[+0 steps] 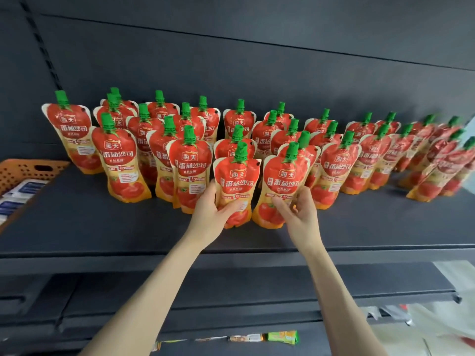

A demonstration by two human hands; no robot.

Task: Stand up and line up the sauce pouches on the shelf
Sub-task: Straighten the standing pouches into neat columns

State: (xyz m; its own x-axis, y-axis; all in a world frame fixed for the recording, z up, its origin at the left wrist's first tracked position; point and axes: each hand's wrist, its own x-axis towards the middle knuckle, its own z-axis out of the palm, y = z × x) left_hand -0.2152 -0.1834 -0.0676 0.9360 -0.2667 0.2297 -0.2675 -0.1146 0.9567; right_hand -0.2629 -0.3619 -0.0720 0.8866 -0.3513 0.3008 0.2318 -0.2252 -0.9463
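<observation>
Several red and yellow sauce pouches with green caps stand in rows on the dark shelf [77,222]. My left hand [210,214] grips the lower part of the front middle pouch [236,181], thumb across its front. Just to its right stands another front pouch [280,183]; my right hand [298,214] holds its lower right side with curled fingers. Both pouches are upright, side by side, ahead of the other rows. The pouches at the far right [437,160] lean and look blurred.
An orange perforated basket [28,170] with blue and white packets sits at the shelf's left end. A dark back panel rises behind the pouches. Below the shelf's front edge [231,258] is a lower shelf with a small green packet [282,336].
</observation>
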